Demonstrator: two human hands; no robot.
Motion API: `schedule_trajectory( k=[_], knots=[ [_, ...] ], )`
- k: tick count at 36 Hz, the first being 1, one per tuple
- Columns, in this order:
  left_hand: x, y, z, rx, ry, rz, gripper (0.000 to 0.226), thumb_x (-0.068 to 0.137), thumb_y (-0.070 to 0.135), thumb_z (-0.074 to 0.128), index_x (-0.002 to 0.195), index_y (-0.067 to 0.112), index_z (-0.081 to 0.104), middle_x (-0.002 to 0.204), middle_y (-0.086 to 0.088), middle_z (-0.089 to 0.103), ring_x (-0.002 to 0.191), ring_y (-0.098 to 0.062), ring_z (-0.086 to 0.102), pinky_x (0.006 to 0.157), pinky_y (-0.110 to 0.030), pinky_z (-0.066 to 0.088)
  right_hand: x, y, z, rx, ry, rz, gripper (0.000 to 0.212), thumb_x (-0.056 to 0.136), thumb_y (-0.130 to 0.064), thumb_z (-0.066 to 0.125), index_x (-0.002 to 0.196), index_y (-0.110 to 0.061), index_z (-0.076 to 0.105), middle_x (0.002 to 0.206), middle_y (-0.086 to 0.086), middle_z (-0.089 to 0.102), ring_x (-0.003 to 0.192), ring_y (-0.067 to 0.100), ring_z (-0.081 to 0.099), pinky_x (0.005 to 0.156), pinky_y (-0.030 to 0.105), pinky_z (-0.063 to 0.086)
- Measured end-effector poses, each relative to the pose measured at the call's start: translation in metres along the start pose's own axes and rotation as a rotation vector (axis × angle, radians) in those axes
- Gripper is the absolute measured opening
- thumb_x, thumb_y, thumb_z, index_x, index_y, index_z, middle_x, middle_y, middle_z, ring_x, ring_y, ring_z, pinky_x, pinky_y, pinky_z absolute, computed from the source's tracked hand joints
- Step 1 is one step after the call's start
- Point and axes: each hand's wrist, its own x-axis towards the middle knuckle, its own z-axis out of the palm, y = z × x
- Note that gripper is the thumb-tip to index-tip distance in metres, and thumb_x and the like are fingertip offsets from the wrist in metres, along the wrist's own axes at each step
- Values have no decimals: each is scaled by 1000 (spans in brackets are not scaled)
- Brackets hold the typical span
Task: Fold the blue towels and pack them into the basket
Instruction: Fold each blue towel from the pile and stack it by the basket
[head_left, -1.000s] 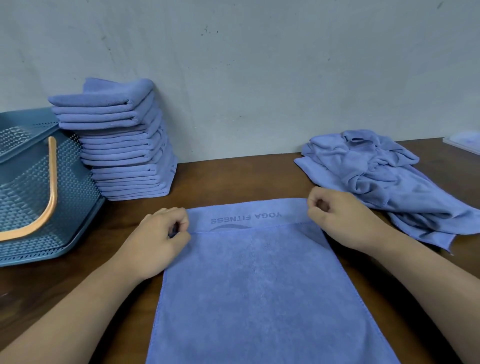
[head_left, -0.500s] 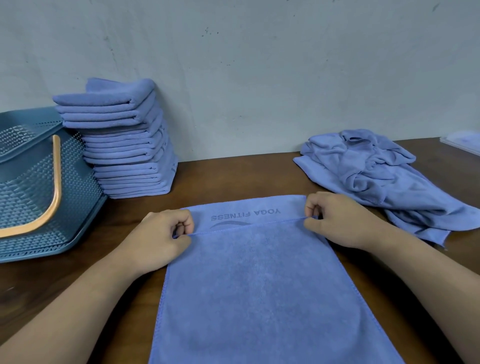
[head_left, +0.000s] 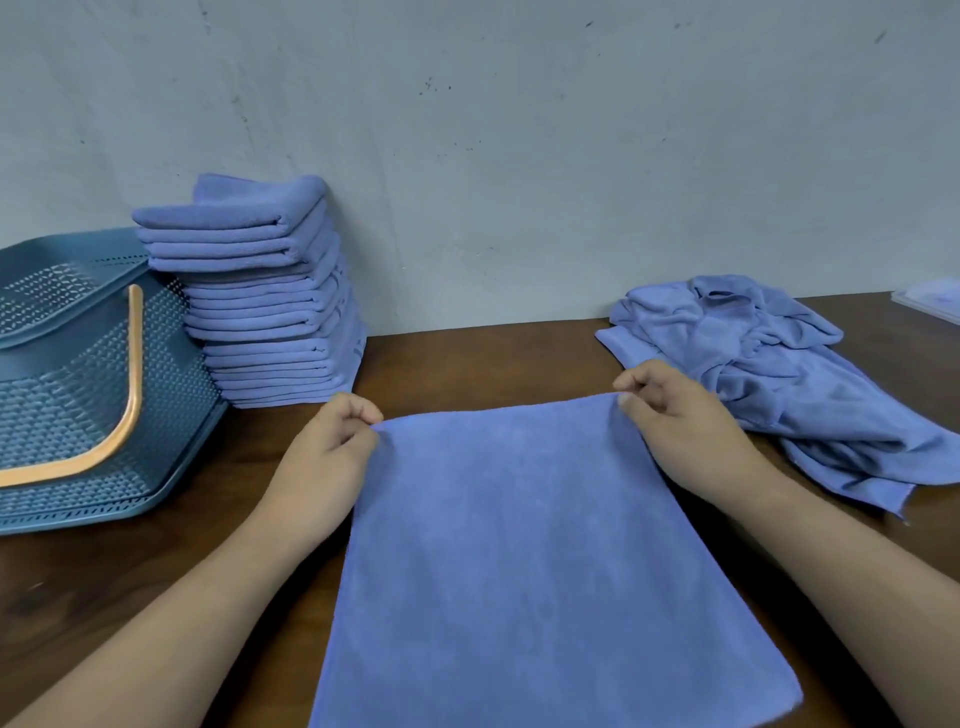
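Note:
A blue towel (head_left: 524, 561) lies folded over on the wooden table in front of me, reaching down to the frame's bottom edge. My left hand (head_left: 327, 457) pinches its far left corner, and my right hand (head_left: 680, 415) pinches its far right corner. A tall stack of folded blue towels (head_left: 260, 291) stands against the wall at the left. Beside it on the far left stands the blue perforated basket (head_left: 62, 405) with an orange handle. A heap of unfolded blue towels (head_left: 769, 374) lies at the right.
The grey wall (head_left: 519, 156) closes off the back of the brown table (head_left: 467, 364). A pale flat object (head_left: 930, 299) shows at the right edge, by the wall.
Both hands have carried the upper layer's edge away from me to the towel's far edge. The printed lettering strip that showed beyond the edge is now covered.

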Motion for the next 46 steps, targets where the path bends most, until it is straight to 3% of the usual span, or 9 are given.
schedule_trajectory(
  k=[4, 8, 11, 15, 21, 30, 33, 37, 46],
  knots=[
    [3, -8, 0, 117, 16, -28, 16, 106, 29, 56, 119, 39, 57, 94, 4, 73, 91, -18, 67, 84, -35, 48, 0, 9, 6, -21, -72, 11, 17, 104, -36, 61, 118, -46, 58, 91, -12, 69, 81, 1, 63, 74, 20, 47],
    [4, -9, -8, 197, -159, 0, 29, 97, 17, 66, 117, 37, 58, 93, -3, 72, 84, -28, 67, 79, -48, 54, -4, 14, 6, -64, -131, -42, 18, 94, -19, 71, 101, -34, 64, 79, -3, 62, 71, 19, 58, 70, 34, 47],
    [5, -12, -10, 214, -183, 29, 35, 91, 2, 64, 110, 32, 58, 88, -15, 67, 69, -27, 54, 67, -41, 45, -5, 14, 7, -139, -139, -77, 19, 92, -14, 73, 87, -33, 69, 76, -4, 61, 63, 8, 52, 63, 19, 40],
    [8, -6, -10, 13, -25, 76, 29, 95, -1, 63, 105, 26, 58, 93, -15, 70, 83, -45, 60, 76, -41, 45, -5, 15, 10, -176, -128, -96, 23, 94, -14, 72, 87, -36, 72, 83, -4, 60, 71, 8, 56, 66, 16, 41],
    [10, -14, -2, 272, 94, 70, 18, 103, 18, 63, 102, 32, 52, 98, 8, 68, 86, -9, 65, 70, -24, 45, -4, 20, 13, -176, -112, -127, 23, 98, -14, 70, 97, -36, 74, 81, -5, 56, 75, 8, 56, 68, 13, 40],
    [9, -23, -2, 383, 4, 82, 17, 98, 12, 65, 91, 26, 58, 79, -2, 64, 58, -12, 51, 54, -21, 42, 1, 10, 13, -56, 107, -156, 29, 100, -2, 64, 102, -26, 82, 95, -13, 72, 86, 5, 66, 74, 8, 45],
    [10, -23, -2, 409, -15, 100, 23, 100, 12, 64, 92, 33, 67, 87, 6, 61, 74, -5, 56, 64, -11, 43, 10, 14, 20, -192, 73, -175, 30, 103, -6, 59, 117, -23, 78, 102, -18, 64, 94, -3, 62, 81, 7, 41],
    [10, -25, 0, 368, -12, 102, 31, 101, 4, 61, 100, 33, 74, 102, 16, 63, 93, 2, 57, 76, -2, 38, 8, 26, 29, -425, -89, -159, 33, 103, -15, 55, 131, -22, 72, 121, -5, 63, 107, 20, 56, 91, 25, 39],
    [13, -29, 4, 562, -45, 102, 39, 105, 24, 56, 144, 25, 60, 142, 11, 57, 121, -10, 47, 104, -24, 38, 7, 26, 30, -458, -78, -141, 35, 106, -19, 54, 139, -19, 67, 131, -2, 62, 107, 20, 49, 91, 23, 33]
  ],
)
